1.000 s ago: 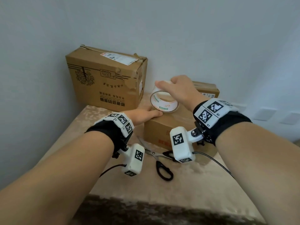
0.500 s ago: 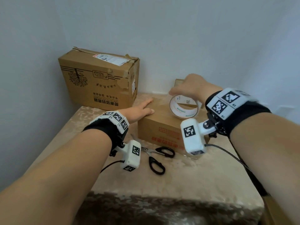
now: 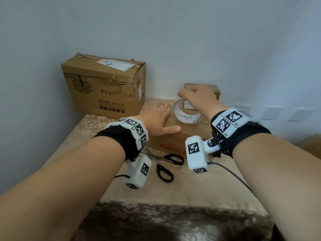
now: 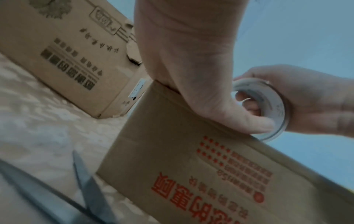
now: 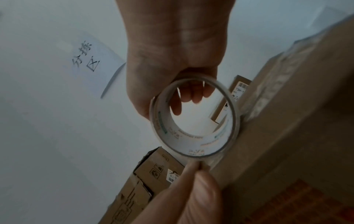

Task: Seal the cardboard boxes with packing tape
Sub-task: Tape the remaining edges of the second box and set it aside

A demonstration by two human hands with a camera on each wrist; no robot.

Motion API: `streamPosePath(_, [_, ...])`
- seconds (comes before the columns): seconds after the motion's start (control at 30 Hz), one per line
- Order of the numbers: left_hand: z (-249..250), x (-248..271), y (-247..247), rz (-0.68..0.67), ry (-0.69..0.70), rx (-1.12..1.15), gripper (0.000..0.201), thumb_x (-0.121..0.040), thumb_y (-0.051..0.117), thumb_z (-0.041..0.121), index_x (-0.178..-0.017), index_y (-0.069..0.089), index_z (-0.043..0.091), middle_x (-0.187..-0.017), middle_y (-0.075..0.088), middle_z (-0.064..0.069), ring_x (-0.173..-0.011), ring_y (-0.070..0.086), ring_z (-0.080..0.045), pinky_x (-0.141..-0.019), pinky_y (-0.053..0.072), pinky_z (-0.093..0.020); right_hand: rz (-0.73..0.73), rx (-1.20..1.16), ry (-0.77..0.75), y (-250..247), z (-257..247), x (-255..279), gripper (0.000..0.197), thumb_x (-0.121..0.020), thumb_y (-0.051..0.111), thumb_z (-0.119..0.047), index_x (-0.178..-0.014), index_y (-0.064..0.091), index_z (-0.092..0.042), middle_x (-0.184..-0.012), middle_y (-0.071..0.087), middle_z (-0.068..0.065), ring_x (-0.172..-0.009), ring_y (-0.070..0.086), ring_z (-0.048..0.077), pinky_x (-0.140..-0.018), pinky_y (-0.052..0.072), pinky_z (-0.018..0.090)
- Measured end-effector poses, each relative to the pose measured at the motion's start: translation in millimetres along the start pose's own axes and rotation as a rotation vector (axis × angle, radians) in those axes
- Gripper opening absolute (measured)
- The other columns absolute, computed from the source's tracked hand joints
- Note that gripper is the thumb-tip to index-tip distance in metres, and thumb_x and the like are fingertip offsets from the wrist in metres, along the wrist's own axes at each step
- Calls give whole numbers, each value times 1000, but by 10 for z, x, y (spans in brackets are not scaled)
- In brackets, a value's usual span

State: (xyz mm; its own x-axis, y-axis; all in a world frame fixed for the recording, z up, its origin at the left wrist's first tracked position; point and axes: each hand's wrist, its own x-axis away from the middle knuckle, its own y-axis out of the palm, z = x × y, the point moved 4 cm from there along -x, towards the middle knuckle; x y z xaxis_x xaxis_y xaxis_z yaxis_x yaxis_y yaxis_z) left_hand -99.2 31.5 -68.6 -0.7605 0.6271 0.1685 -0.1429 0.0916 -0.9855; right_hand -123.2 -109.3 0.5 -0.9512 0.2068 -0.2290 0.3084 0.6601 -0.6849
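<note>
On top of small cardboard box (image 3: 175, 136), near table's far edge: right hand (image 3: 199, 100) grips tape roll (image 3: 186, 113), fingers hooked through core, thumb outside; roll a thin glossy ring, printed white liner, standing on edge against box top. Left hand (image 3: 157, 120) flat, fingers straight, pressing box's top near left corner. Box matte brown, red print on front. Larger dented box (image 3: 104, 89) at far left corner. Black-handled scissors (image 3: 165, 164) on patterned beige cloth (image 3: 86, 129).
</note>
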Motion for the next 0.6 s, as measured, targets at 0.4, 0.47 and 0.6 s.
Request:
streamPosePath(0.4, [15,-9,-4,-55,-57,-45,120,-72,45,78,-150,-10,6,-159,-12,-11,-147,-6,-22,-120,3,-37,-98,419,41,-537,245,82,39,-82,63,-39,-59,49,-11,-58,48,2,-60,50,22,-56,35,29])
streamPosePath(0.47, [66,-23,-29,-62,-87,-71,123,-70,45,80,-150,-11,5,-159,-12,-12,-147,-5,-24,-120,4,-38,-72,358,31,-511,271,110,37,-83,62,-37,-59,48,-12,-59,46,2,-61,47,22,-56,34,30])
streamPosePath(0.6, [400,-69,-29,-63,-36,-73,123,-71,45,81,-150,-10,5,-159,-12,-12,-147,-4,-24,-120,5,-38,-39,340,8,-422,268,132,36,-83,59,-40,-67,60,-7,-63,54,4,-63,50,22,-54,35,29])
